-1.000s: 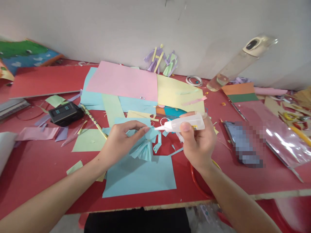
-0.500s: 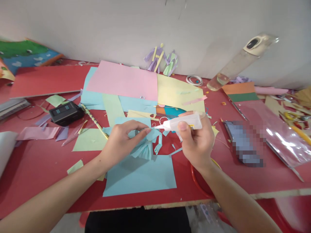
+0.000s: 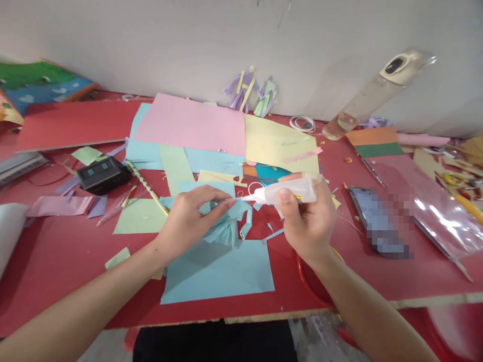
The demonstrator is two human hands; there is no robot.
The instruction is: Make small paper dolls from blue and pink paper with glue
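My left hand [image 3: 199, 211] pinches a pleated light-blue paper figure [image 3: 222, 231] between thumb and fingers, its fan-shaped skirt spreading below. My right hand [image 3: 307, 216] is closed around a clear, white-tipped glue bottle [image 3: 289, 192], tilted nearly level. The nozzle points left and meets, or almost meets, the figure's upper edge by my left fingertips; exact contact is too small to tell. A folded light-blue strip [image 3: 246, 224] hangs at the figure's right side. Beneath both lies a light-blue paper sheet [image 3: 222, 276].
Pink paper [image 3: 192, 123] and yellow paper [image 3: 279, 143] lie behind my hands. A black box-shaped device [image 3: 103, 175] and a pencil [image 3: 147, 187] are at left. On the right are a phone [image 3: 372, 216] and a tilted water bottle [image 3: 372, 100]. Two paper figures [image 3: 245, 90] lean against the wall.
Almost nothing differs. The glue bottle and my right hand have shifted very slightly to the right; my left hand keeps its pinch on the paper figure.
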